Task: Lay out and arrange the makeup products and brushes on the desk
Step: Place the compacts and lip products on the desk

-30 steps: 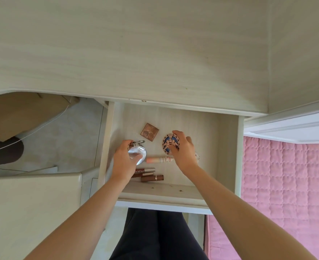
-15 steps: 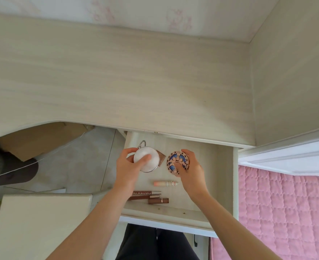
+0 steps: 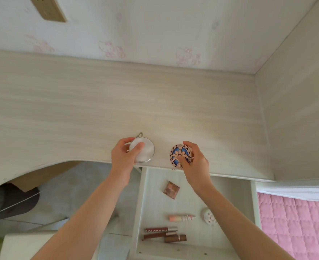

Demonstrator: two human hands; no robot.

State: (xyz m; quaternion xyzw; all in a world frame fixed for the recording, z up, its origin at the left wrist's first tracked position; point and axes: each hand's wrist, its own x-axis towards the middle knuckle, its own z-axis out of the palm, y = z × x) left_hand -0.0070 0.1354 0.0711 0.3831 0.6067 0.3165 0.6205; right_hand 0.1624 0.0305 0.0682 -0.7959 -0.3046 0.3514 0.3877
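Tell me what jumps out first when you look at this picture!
The left hand holds a shiny white compact and the right hand a blue-and-pink patterned compact, side by side at the front edge of the desk. Just below, the open drawer holds a square palette and some lip tubes.

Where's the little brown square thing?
In the head view, the brown square palette lies in the open drawer near its far end, just left of the right hand wrist, beyond the pink tube.
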